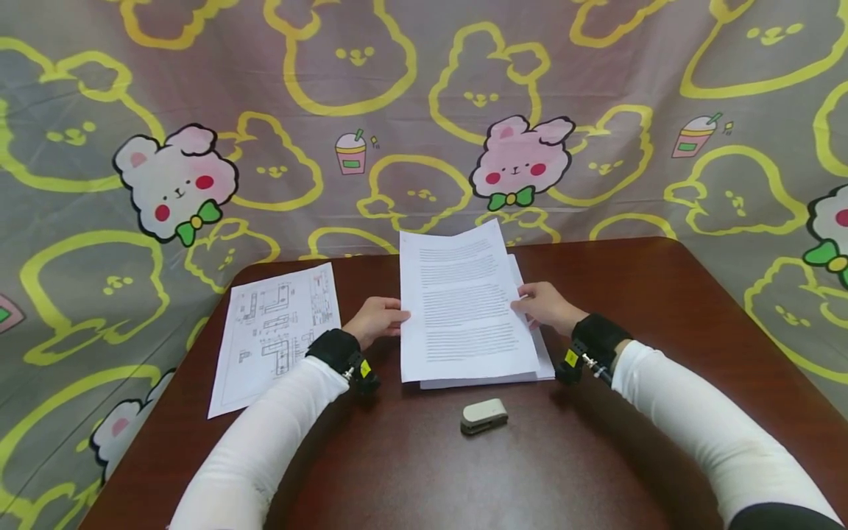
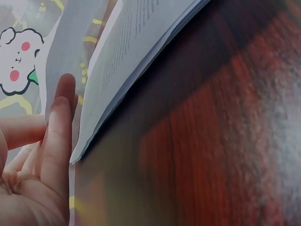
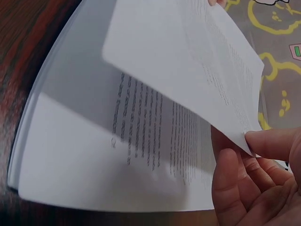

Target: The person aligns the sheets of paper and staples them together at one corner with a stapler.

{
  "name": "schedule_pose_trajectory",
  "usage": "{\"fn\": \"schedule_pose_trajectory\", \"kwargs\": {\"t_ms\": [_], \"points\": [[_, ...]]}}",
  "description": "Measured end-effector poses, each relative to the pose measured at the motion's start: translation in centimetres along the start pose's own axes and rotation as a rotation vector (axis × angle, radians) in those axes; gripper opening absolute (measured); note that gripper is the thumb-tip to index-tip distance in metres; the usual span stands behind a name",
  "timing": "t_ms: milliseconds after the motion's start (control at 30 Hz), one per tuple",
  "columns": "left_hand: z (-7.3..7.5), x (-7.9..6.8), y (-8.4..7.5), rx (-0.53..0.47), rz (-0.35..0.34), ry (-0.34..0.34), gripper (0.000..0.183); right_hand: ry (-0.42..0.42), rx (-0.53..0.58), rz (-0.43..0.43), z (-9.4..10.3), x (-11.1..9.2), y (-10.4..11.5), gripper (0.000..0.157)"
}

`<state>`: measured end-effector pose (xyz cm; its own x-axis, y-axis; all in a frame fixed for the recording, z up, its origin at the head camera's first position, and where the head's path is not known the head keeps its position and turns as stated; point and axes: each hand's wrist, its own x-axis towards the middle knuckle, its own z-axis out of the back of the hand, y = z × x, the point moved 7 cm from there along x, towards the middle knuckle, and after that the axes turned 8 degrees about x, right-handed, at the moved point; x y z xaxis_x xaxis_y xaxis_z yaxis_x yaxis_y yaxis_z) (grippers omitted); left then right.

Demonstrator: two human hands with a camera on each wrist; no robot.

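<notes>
A printed sheet of paper point(image 1: 464, 309) is held up by both hands above a stack of paper point(image 1: 486, 383). At its left edge my left hand point(image 1: 376, 320) pinches it between thumb and fingers, as the left wrist view shows too. My right hand point(image 1: 548, 305) pinches the opposite edge; in the right wrist view the thumb point(image 3: 270, 141) presses on top with fingers beneath. The sheet bows slightly and casts a shadow on the printed top page point(image 3: 141, 136) of the stack. Most of the stack is hidden under it in the head view.
To the left lies a sheet with technical drawings point(image 1: 271, 346), partly behind my left forearm. A small white and grey stapler point(image 1: 484, 416) sits in front of the stack on the brown table point(image 1: 411, 471). A patterned curtain point(image 1: 424, 110) hangs behind the table.
</notes>
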<state>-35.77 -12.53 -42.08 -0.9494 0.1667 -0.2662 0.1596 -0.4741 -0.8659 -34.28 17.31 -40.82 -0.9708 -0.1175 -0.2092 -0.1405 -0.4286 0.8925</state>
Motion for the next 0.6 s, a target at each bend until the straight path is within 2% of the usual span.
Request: {"fn": "schedule_pose_trajectory", "kwargs": {"t_ms": [333,600], "points": [[-0.8,0.6,-0.3,0.000,0.012,-0.001,0.038,-0.010,0.013,0.004,0.4,-0.3,-0.1,0.044],[-1.6,1.1,-0.6,0.057,0.013,0.015,0.038,-0.032,-0.036,-0.001,1.0,0.0,-0.9,0.040]]}}
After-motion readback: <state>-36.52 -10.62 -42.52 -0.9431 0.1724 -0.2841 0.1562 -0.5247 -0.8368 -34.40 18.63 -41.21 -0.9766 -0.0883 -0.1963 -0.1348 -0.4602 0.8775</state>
